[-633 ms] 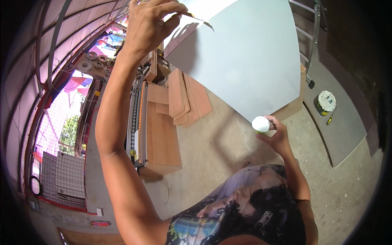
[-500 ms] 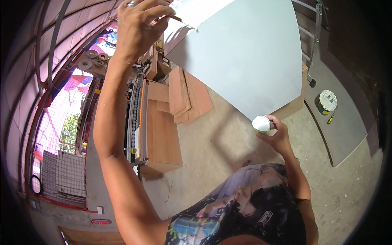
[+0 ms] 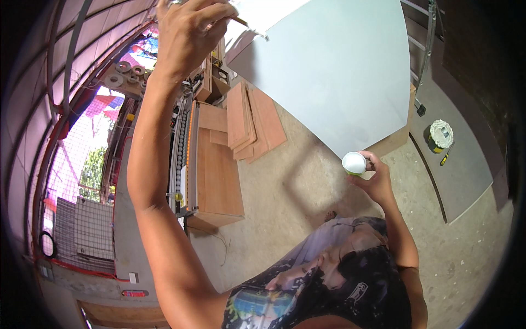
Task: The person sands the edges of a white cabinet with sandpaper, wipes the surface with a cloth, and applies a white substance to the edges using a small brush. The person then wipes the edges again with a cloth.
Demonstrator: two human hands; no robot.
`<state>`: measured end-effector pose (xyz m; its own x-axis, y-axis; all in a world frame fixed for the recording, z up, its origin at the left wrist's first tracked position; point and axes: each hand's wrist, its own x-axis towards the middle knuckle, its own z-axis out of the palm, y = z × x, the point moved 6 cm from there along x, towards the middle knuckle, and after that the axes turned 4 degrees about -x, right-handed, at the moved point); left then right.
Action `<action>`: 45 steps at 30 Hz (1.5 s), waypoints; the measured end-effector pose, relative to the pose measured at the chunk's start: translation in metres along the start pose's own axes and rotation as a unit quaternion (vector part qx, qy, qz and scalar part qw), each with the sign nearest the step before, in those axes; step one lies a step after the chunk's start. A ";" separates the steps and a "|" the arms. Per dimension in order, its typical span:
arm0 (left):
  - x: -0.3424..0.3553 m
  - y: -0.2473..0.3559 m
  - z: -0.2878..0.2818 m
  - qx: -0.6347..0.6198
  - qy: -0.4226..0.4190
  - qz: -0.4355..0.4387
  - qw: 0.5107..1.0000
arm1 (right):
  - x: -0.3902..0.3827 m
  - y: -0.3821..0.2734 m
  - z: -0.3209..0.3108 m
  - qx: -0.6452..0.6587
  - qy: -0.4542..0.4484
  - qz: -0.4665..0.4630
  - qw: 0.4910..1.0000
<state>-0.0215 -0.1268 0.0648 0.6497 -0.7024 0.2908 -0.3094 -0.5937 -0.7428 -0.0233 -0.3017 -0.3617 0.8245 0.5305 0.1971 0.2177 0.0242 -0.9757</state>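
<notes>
My left hand [image 3: 189, 35] is raised at the top, closed on a thin brush [image 3: 246, 26], whose white-looking tip lies over the upper left part of a large pale grey panel [image 3: 323, 77]; whether it touches the surface I cannot tell. Its shadow falls on the panel. Low by the panel's bottom corner, my right hand [image 3: 375, 181] grips a small cup [image 3: 354, 164] with a white inside and green lower side.
Plywood sheets [image 3: 257, 120] and a wooden cabinet [image 3: 216, 181] are at left, near rolls [image 3: 123, 77] and a meshed opening [image 3: 71, 164]. A metal ladder [image 3: 422, 49] stands at upper right. A tub [image 3: 438, 137] and yellow-handled tool [image 3: 445, 160] rest on a grey board [image 3: 471, 181].
My left hand and the brush have moved leftward along the panel's upper part. The panel, my right hand and the cup appear slightly farther right in the view.
</notes>
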 end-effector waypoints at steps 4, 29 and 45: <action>-0.013 -0.012 -0.005 -0.078 -0.002 -0.028 0.997 | 0.000 0.002 0.001 -0.009 0.000 0.001 1.000; -0.028 -0.001 -0.001 -0.007 0.017 -0.004 1.000 | 0.004 -0.006 0.012 -0.024 -0.009 -0.001 1.000; -0.059 -0.005 -0.013 0.002 0.013 -0.044 0.999 | 0.010 -0.006 0.022 -0.003 -0.035 0.026 0.999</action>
<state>-0.0667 -0.0874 0.0596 0.6561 -0.6574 0.3707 -0.2496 -0.6526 -0.7154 -0.0277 -0.2780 -0.3561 0.7962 0.5890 0.1387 0.1787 -0.0098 -0.9839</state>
